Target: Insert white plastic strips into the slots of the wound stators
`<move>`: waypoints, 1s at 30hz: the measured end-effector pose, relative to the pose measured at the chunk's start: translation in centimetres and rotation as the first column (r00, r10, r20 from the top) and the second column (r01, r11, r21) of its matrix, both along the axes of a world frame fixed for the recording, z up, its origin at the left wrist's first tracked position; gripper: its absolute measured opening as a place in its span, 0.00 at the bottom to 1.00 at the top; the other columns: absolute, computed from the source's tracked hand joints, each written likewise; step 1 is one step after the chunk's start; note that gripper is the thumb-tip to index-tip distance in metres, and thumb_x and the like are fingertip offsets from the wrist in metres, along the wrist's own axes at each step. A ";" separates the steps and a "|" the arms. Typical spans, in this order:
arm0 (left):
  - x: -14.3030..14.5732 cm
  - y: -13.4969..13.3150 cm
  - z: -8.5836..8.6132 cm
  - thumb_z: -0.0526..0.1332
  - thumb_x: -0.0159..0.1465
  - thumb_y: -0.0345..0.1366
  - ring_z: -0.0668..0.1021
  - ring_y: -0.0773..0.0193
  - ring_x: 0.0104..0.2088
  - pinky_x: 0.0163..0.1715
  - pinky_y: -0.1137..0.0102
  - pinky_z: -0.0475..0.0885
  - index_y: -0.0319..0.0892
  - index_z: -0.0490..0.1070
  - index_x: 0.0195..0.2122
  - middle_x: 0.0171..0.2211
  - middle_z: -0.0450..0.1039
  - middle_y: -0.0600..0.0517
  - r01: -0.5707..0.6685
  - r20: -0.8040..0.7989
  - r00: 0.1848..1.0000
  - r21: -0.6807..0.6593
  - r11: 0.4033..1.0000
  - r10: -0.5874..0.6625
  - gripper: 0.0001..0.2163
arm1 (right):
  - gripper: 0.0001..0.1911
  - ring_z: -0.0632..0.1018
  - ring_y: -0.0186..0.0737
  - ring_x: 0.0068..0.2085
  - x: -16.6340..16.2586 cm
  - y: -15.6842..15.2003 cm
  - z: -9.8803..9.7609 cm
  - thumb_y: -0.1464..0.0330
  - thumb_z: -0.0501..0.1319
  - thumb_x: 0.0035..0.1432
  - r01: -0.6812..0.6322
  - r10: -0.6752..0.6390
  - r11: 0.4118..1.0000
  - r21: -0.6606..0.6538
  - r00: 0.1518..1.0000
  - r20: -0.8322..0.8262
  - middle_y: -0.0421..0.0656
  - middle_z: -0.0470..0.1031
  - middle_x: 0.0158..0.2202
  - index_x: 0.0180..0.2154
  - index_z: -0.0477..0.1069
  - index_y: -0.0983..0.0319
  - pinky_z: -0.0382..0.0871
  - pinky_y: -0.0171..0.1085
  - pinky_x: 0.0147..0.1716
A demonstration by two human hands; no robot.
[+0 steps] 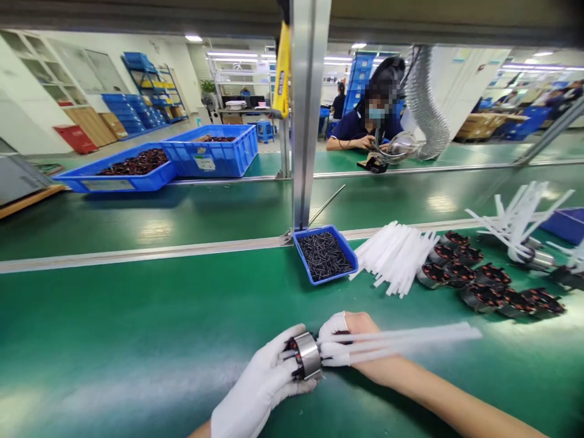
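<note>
My left hand (269, 380), in a white glove, is wrapped round a motor stator (308, 356) with a silver metal ring and dark ends showing reddish copper. To its right, my right hand (349, 340) has white coverings on the fingers and a bare palm. Its fingers are curled in close to the stator's right end, around several white plastic strips (410, 342). These strips stretch rightward over my right forearm. How far they reach into the stator is hidden by the fingers. A small dark reddish bit shows at the right fingers, too little to name.
Beyond my hands stands a blue tray (326, 255) of small black sticks. Beside it lie a pile of white strips (396, 252) and several stators (490, 283). A metal post (310, 121) rises behind the tray. Blue bins (212, 152) and a masked co-worker (374, 121) are across the bench.
</note>
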State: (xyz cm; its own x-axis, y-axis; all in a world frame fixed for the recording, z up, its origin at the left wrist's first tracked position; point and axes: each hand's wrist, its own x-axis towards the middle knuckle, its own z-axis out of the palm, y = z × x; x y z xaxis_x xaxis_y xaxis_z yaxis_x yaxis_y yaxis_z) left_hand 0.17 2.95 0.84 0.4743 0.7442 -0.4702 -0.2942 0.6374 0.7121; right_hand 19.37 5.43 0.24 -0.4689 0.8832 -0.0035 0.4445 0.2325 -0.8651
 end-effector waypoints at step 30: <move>0.3 -0.4 -0.7 0.48 0.53 0.21 0.74 0.62 0.43 0.45 0.70 0.67 0.42 0.69 0.48 0.42 0.75 0.54 0.094 -0.221 0.975 0.541 0.836 0.033 0.23 | 0.17 0.75 0.42 0.33 -0.1 -0.8 -2.1 0.71 0.56 0.47 -0.086 0.075 0.996 0.037 0.972 0.222 0.44 0.75 0.34 0.42 0.71 0.61 0.68 0.35 0.33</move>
State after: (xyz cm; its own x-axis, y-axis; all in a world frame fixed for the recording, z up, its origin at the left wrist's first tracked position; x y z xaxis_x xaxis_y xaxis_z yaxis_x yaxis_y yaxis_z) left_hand 0.44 2.52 0.14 0.4374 0.8954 -0.0834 -0.0824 0.1323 0.9878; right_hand 19.32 4.67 -1.83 -0.5306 0.8443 -0.0751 0.6014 0.3125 -0.7353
